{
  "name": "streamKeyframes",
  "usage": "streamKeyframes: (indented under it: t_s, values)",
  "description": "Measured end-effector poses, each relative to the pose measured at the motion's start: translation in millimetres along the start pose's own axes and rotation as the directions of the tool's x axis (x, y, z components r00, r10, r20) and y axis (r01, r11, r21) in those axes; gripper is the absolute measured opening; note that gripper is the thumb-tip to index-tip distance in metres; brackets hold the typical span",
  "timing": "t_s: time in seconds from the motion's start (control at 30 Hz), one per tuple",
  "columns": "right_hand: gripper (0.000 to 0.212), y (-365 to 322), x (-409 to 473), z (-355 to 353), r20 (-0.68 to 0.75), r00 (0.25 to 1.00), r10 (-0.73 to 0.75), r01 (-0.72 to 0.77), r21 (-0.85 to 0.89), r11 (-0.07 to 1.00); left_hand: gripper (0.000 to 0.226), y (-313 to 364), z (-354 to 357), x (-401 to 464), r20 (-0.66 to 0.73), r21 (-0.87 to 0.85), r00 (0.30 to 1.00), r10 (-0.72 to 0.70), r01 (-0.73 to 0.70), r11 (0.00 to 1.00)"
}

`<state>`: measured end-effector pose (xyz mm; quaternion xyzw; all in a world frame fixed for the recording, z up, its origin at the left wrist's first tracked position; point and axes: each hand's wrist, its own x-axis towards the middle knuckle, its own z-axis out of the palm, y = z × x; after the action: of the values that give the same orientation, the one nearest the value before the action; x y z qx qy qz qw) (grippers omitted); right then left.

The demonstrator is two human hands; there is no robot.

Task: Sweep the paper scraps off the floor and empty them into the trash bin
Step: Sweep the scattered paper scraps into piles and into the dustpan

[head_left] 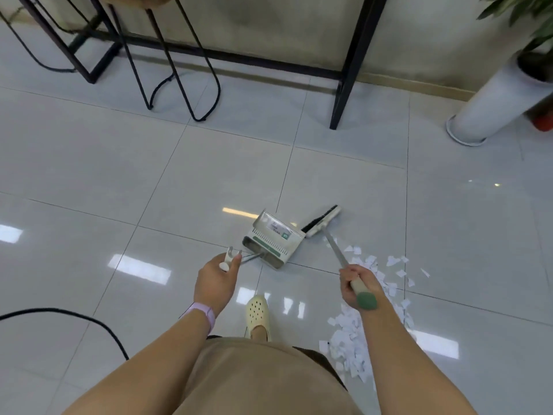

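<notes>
A white and green dustpan (pixel 273 238) stands on the tiled floor ahead of me, its long handle held at the top by my left hand (pixel 217 283). My right hand (pixel 357 284) grips the cream handle of a broom just above its green end cap. The broom head (pixel 321 220), with black bristles, rests on the floor just right of the dustpan. White paper scraps (pixel 351 330) lie in a heap on the floor at my right, partly hidden by my right arm, with looser pieces (pixel 395 262) spread further out. No trash bin is in view.
A black metal table frame (pixel 350 70) and stool legs (pixel 179 61) stand by the far wall. A tall white planter (pixel 493 106) with a green plant is at the right. A black cable (pixel 89 322) runs across the floor at lower left. My cream clog (pixel 258 316) is between my arms.
</notes>
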<state>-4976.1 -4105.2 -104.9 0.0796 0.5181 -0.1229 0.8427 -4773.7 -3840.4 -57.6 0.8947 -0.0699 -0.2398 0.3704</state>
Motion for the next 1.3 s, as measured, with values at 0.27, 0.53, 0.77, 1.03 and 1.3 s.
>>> streamKeyframes:
  t_s: [0.27, 0.53, 0.77, 1.03, 1.3]
  values:
    - [0.073, -21, -95, -81, -0.055, 0.998, 0.028, -0.017, 0.188, 0.982, 0.037, 33, 27, 50, 0.094, 0.092, 0.995, -0.017, 0.009, 0.996]
    - [0.094, -42, -148, -54, -0.022, 0.988, -0.152, 0.152, 0.29, 0.945, 0.041, 81, 74, 70, 0.169, 0.146, 0.984, 0.054, -0.08, 0.986]
    - [0.092, -131, -105, -25, 0.156, 0.949, -0.272, 0.17, 0.473, 0.864, 0.035, 154, 104, 79, 0.22, 0.175, 0.965, 0.141, -0.181, 0.968]
    - [0.073, -208, -42, -16, 0.101, 0.937, -0.333, 0.184, 0.669, 0.72, 0.04, 215, 154, 81, 0.32, 0.21, 0.926, 0.203, -0.278, 0.937]
    - [0.039, -164, -66, -79, -0.191, 0.95, -0.248, 0.302, 0.765, 0.569, 0.055, 244, 187, 116, 0.506, 0.271, 0.822, 0.263, -0.441, 0.856]
